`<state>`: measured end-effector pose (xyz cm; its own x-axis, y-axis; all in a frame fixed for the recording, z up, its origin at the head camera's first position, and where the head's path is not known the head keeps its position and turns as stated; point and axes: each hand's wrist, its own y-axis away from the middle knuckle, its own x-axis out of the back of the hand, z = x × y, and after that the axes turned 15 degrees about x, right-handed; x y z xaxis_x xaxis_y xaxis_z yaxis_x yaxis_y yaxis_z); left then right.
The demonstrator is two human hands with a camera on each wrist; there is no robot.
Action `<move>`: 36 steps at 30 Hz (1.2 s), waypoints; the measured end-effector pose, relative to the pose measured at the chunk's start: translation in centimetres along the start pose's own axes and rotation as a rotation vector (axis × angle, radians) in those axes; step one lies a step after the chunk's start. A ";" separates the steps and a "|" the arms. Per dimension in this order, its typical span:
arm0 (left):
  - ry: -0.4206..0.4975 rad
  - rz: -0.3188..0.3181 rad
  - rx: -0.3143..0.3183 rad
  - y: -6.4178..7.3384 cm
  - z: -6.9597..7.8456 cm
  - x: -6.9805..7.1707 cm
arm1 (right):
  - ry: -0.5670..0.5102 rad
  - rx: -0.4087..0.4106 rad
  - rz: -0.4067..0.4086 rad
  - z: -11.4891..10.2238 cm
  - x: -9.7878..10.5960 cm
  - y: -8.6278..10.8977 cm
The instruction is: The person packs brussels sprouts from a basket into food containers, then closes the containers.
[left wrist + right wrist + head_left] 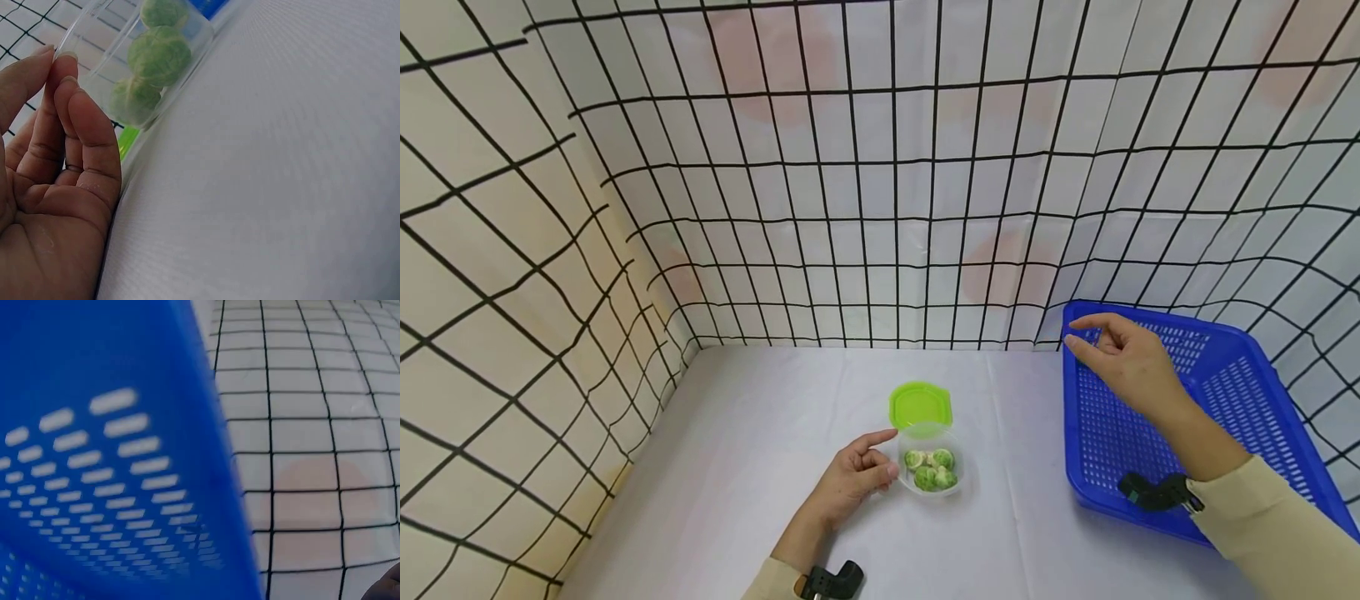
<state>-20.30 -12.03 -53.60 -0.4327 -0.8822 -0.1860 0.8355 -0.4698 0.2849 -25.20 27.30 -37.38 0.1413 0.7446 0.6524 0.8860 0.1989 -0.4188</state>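
A clear round plastic container (931, 493) sits on the table with several Brussels sprouts (932, 477) in it. Its green lid (919, 406) lies flipped back behind it. My left hand (846, 483) is at the container's left side, index fingertip and thumb tip spread apart along its edge, seemingly touching it. Close up in the left wrist view, those fingertips are beside the clear wall, with green sprouts (159, 56) behind it. My right hand (1123, 362) hovers over a blue basket (1093, 492), thumb and index apart with nothing visible between them.
A black wire grid (895, 158) stands at the back, with another along the left side and more at the right. White cloth (760, 450) covers the table. The slotted basket wall (125, 481) fills much of the right wrist view.
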 end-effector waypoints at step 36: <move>0.021 -0.007 0.021 0.0 0.1 0.3 | 0.303 -0.229 -0.223 16.9 -0.3 -0.7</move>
<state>-20.44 -12.29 -53.54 -0.4312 -0.8780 -0.2076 0.8251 -0.4769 0.3029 -33.29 37.71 -47.95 0.0285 0.4726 0.8808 0.9798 0.1614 -0.1183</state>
